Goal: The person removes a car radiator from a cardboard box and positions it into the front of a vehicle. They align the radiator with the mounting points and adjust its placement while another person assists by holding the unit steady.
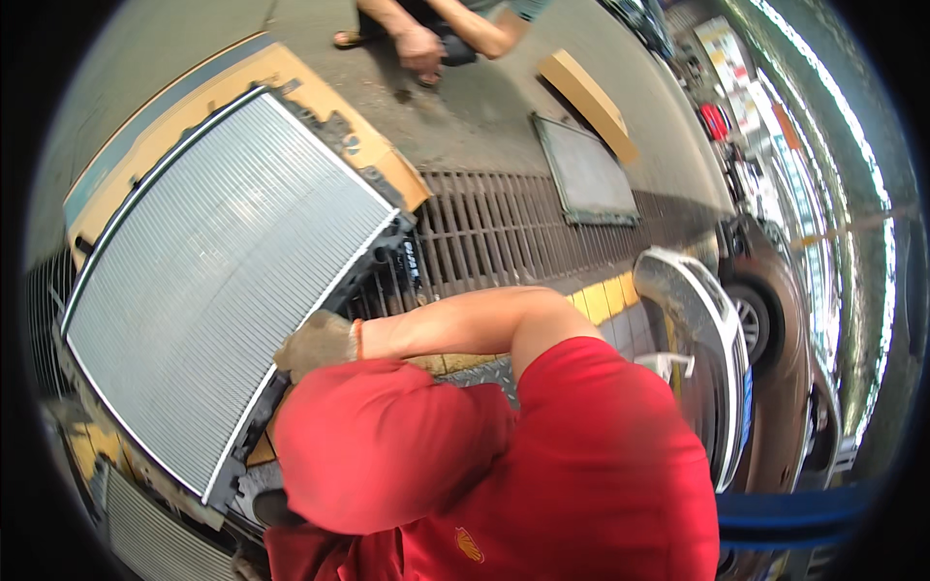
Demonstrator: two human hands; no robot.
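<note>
Neither my left hand nor my right hand shows. Below the middle, a co-worker in a red shirt and red cap bends forward, reaching one gloved hand to the near right edge of a large silver radiator. Whether it grips the edge is unclear; their other hand is hidden. The radiator, framed in black, lies tilted across the left half, over a flat cardboard piece.
Another person's hands show at top. An upright-looking long carton and an old radiator panel lie beyond the floor grate. A detached bumper and brown car stand right; another finned unit lies lower left.
</note>
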